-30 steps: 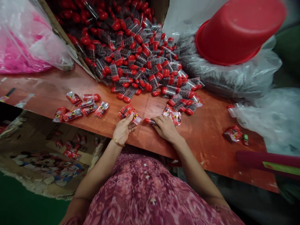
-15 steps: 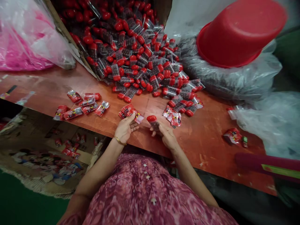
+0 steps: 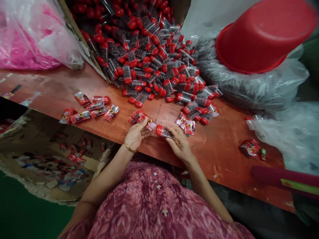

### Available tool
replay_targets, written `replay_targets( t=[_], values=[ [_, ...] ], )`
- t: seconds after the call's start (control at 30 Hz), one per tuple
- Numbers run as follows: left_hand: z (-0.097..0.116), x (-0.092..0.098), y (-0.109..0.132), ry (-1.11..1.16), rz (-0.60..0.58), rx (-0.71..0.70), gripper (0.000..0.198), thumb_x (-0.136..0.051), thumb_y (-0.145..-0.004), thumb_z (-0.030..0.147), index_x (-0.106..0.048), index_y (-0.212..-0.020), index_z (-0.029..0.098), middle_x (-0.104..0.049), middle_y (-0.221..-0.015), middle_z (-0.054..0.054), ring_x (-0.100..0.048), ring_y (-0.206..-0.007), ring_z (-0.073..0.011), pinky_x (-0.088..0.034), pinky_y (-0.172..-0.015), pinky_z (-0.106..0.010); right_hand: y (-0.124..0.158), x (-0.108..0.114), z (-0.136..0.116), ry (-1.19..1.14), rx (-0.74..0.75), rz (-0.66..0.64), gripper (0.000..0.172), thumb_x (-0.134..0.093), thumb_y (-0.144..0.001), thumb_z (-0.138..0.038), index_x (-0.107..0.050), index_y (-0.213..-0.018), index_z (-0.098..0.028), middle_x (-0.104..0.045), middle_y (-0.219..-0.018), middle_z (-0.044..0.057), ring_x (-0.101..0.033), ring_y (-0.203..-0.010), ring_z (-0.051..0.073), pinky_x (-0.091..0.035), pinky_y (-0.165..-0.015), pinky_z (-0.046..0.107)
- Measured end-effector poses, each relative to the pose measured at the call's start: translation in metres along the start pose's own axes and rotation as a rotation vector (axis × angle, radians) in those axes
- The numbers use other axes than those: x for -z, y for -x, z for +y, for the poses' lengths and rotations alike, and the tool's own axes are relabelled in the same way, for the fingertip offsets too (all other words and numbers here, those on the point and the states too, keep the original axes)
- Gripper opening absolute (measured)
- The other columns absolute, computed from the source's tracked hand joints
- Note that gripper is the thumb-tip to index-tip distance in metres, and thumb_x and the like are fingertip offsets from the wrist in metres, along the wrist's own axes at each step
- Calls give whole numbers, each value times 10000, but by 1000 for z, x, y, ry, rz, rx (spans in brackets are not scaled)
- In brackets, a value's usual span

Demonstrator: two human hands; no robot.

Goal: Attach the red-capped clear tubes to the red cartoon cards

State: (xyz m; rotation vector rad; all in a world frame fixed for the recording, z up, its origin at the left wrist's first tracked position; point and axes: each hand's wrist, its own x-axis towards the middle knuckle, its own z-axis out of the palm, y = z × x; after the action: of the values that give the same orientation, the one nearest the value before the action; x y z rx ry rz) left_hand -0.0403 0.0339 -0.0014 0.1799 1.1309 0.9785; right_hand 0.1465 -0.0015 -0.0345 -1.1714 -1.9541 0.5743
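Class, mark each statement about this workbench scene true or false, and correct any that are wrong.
1. The right hand holds a tube with a red end. True.
2. The red bucket stands upright on the floor. False: it rests upside down on a filled plastic bag.
3. A heap of similar tubes spills from a cardboard box onto the table. True.
4. The left wrist is bare. False: a gold-coloured bangle circles it.
5. Small red packets lie by the left hand. True.

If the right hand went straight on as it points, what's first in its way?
The red-capped tube in the right hand would likely meet the red packet in the left hand first; depth is unclear.
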Motion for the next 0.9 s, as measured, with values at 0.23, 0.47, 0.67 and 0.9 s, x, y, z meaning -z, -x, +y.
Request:
replay_targets(
  t=[0.23, 0.47, 0.67, 0.9],
  values=[
    [-1, 5, -2, -3, 1, -20, 293, -779, -608, 368, -627, -722, 145, -666, -599, -5, -609, -538, -112, -479, -548, -221, -1, -3, 0, 78, 126, 63, 380, -489, -889, -257, -498, -1269, -261, -564, -1036, 83, -570, -971, 200, -491, -833, 371],
    [0, 5, -5, 7, 37, -24, 232, -745, -664, 331, -628, -734, 144, -667, -591, 0, -605, -512, -101, -476, -524, -208, -3, -1, 2, 109, 262, 157, 451, -517, -856, -121, -481, -1262, -315, -566, -930, 52, -592, -852, 169, -511, -702, 309],
    [0, 4, -3, -7, 16, -26, 217, -724, -690, 324, -638, -761, 138, -686, -632, -18, -630, -559, -114, -478, -522, -206, 5, -5, 3, 13, 206, 165, 343, -521, -869, -235, -524, -1211, -249, -609, -991, 87, -612, -894, 189, -521, -725, 324],
    [-2, 0, 0, -31, -23, -22, 269, -761, -633, 358, -640, -739, 142, -690, -642, -10, -631, -564, -110, -475, -549, -201, 14, -19, -15, -512, -363, 58, 337, -389, -907, -460, -579, -949, -185, -553, -503, -48, -448, -348, 75, -381, -360, 186]
  ],
)
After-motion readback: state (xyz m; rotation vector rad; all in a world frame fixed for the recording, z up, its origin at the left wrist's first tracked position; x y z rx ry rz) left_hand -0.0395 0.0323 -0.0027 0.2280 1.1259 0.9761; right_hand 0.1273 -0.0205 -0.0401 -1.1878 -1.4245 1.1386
